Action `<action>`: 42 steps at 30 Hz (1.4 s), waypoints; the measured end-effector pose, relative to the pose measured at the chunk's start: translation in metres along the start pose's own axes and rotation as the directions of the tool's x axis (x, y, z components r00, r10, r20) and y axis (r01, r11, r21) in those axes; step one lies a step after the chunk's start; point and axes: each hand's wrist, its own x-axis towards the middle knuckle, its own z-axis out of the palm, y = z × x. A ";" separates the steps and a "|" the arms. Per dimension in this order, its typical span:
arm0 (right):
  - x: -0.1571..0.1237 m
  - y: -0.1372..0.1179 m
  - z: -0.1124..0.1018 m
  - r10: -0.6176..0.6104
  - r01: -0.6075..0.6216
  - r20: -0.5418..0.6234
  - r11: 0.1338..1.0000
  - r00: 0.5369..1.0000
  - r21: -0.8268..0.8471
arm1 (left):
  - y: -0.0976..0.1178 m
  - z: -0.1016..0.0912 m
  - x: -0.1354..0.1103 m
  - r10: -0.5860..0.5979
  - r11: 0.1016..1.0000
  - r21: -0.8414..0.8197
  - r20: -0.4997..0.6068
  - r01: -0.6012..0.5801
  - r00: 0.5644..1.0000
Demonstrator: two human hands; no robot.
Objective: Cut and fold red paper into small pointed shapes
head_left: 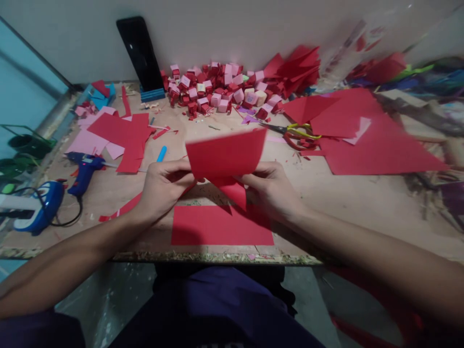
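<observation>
Between my two hands is a red paper sheet [226,153], raised above the table and slightly blurred. My left hand [165,186] pinches its lower left edge, thumb and fingers closed. On the other side my right hand [271,186] grips the lower right edge in the same way. Under it hangs a narrower red flap [232,188]; whether it belongs to the same sheet I cannot tell. Flat on the table below lies a red paper rectangle [221,227], close to the front edge.
Yellow-and-red-handled scissors [299,134] lie beyond my right hand, near large red sheets [380,140]. A blue glue gun [85,171] and cut paper [123,140] are at left. Behind are many small pink and red paper cubes [221,89] and a phone [141,53] on a stand.
</observation>
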 end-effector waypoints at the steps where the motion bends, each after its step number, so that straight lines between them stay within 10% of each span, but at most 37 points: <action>1: -0.001 0.000 0.000 -0.002 0.002 0.001 1.000 1.000 -0.007 | -0.001 -0.002 0.000 0.025 1.000 -0.005 0.008 -0.025 1.000; 12: -0.009 -0.005 -0.002 -0.270 0.284 0.087 0.921 0.959 -0.266 | 0.005 -0.004 0.002 -0.155 0.983 -0.053 0.256 0.174 0.954; 20: -0.006 -0.002 -0.001 -0.030 0.024 0.096 0.998 0.995 0.062 | 0.011 -0.001 -0.003 -0.106 0.994 0.055 0.204 0.097 0.973; 42: -0.006 -0.007 -0.002 -0.125 0.190 0.222 0.933 0.967 -0.307 | 0.014 -0.003 -0.001 -0.164 0.976 0.193 0.322 0.105 0.932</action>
